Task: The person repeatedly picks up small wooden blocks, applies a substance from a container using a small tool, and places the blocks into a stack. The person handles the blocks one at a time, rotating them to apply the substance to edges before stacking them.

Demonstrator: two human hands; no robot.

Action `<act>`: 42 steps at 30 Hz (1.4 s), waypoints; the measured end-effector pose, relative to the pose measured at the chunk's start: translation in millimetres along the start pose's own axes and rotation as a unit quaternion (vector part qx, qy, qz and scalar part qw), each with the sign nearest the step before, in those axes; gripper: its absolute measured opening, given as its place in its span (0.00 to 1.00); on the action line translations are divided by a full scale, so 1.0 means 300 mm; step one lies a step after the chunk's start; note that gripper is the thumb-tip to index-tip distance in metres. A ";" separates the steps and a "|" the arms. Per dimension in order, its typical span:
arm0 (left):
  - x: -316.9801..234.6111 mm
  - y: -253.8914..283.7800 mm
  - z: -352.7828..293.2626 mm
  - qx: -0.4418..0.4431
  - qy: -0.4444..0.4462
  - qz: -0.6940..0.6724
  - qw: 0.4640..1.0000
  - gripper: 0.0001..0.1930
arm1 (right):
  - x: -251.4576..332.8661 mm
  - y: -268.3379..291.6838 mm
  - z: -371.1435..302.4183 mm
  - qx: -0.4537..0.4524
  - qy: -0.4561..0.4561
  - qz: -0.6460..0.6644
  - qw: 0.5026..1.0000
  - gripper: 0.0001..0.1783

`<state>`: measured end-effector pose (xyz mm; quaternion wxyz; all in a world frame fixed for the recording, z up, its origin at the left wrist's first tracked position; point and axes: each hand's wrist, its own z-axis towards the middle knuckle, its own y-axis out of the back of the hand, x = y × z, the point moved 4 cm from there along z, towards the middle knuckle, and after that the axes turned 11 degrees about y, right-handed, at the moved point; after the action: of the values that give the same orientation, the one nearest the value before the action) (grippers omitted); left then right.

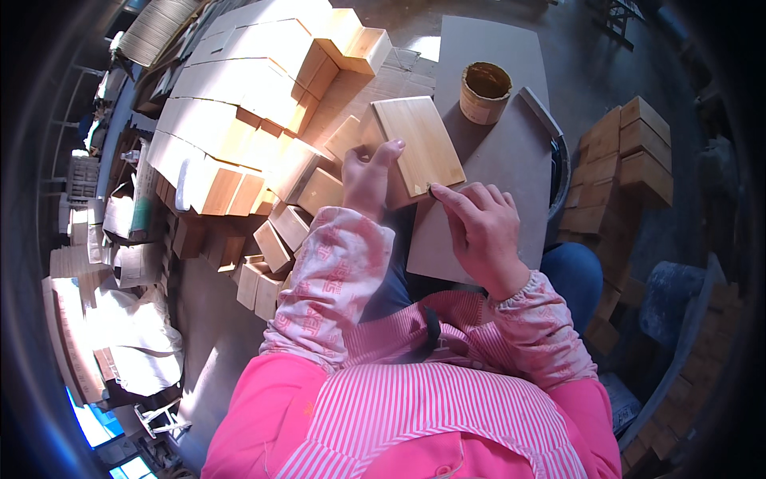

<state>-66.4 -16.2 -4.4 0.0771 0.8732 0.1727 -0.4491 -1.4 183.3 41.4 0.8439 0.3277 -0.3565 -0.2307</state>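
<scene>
"Handling just one box (420, 148)?"

"Yes — my left hand (371, 174) is clamped on its side, holding it up by the grey board (511, 176). My right hand (483, 227) has its forefinger at the near edge; whether the thumb pinches too, I can't tell."

"How far along?"

"Partway, I'd judge: this box is in work, not set down. Left stack (239, 88), right stack (618, 160) — finished or waiting, nothing shows which."

Left grip (369, 177) clasps, thumb (392, 150) forward; right grip (487, 231) (index finger (452, 200) extended) angles leftward.
</scene>
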 end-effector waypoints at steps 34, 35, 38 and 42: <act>0.006 -0.008 0.000 0.009 -0.004 0.003 1.000 0.41 | 0.002 0.016 0.001 0.001 -0.017 0.039 0.999 0.20; 0.010 -0.009 -0.007 0.012 0.003 0.004 1.000 0.41 | 0.007 0.011 -0.001 0.012 -0.017 0.056 0.998 0.20; 0.003 -0.012 -0.004 0.024 0.001 0.000 1.000 0.42 | 0.007 0.016 -0.006 0.014 -0.010 0.022 1.000 0.20; 0.009 -0.005 0.018 0.017 0.012 0.029 0.999 0.42 | -0.029 0.033 -0.022 -0.015 -0.048 0.013 0.999 0.21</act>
<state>-69.6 -15.8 -9.7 0.0729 0.8842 0.1408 -0.4394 -0.5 197.8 41.1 0.8337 0.2984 -0.3977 -0.2403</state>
